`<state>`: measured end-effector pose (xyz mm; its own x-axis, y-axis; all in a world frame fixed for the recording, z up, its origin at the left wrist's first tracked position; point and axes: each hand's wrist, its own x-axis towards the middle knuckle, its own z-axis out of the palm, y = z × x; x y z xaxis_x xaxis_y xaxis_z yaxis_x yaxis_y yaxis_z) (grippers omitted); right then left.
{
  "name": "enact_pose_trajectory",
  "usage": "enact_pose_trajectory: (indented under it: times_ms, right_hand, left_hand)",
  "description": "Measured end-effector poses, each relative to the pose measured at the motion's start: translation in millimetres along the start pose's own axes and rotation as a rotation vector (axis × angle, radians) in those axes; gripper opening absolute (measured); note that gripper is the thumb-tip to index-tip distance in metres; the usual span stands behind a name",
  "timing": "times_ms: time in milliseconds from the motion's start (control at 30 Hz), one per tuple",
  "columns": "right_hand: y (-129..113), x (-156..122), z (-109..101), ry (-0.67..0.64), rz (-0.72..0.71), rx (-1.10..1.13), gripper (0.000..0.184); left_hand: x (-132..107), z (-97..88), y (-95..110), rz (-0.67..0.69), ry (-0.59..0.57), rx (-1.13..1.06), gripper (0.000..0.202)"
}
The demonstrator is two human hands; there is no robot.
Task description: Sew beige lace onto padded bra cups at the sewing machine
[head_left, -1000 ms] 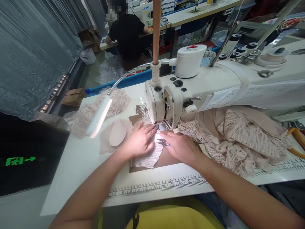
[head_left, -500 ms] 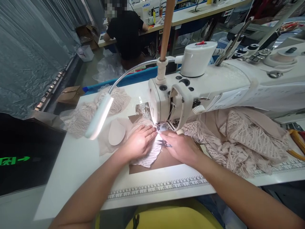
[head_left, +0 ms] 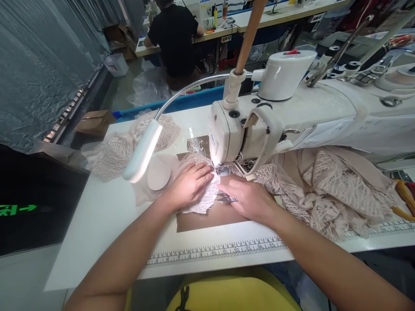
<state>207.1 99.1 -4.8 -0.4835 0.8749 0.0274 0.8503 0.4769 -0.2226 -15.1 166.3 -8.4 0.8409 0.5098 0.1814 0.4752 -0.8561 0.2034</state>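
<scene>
My left hand [head_left: 193,183] lies flat, fingers outstretched, on a pale pink lace piece [head_left: 207,198] beside the sewing machine's needle area [head_left: 218,166]. Small thread snips [head_left: 227,198] are held in my right hand [head_left: 248,196], their blades pointing left from under the fingers. The right index finger reaches to the right edge of the lace. Under the lace is a brown sheet [head_left: 210,222] on the white table. The sewing machine head [head_left: 230,134] stands just behind both hands and hides part of the lace at the needle.
A lamp [head_left: 144,151] on a bendy neck hangs left of the machine. Lace pieces [head_left: 113,155] and a pale oval cup [head_left: 158,175] lie left. Bunched lace fabric [head_left: 333,190] and orange-handled scissors [head_left: 405,198] lie right. A ruler strip [head_left: 214,255] runs along the front edge. A person [head_left: 173,41] sits beyond.
The lace has turned slightly and its lower edge sits a little higher. My right hand has shifted slightly away from the needle. The camera view has tilted a little.
</scene>
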Motion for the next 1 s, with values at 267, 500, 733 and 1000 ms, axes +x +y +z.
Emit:
enact_pose_trajectory:
  times_ms: [267, 500, 733, 1000]
  right_hand:
    - [-1.7, -2.7, 3.9, 0.019, -0.011, -0.089, 0.041]
    - [-6.8, 1.4, 6.7, 0.032, 0.122, -0.139, 0.044]
    - [-4.5, -1.3, 5.3, 0.054, 0.106, -0.075, 0.048]
    - [-2.1, -2.9, 3.7, 0.039, -0.095, -0.034, 0.044]
  left_hand:
    - [-1.1, 1.4, 2.4, -0.015, 0.01, -0.026, 0.039]
    - [0.1, 3.2, 0.6, -0.026, 0.012, 0.013, 0.043]
    - [-1.6, -0.5, 3.6, 0.009, -0.001, 0.004, 0.043]
    - [0.7, -0.8, 6.5, 0.15, 0.036, -0.087, 0.034]
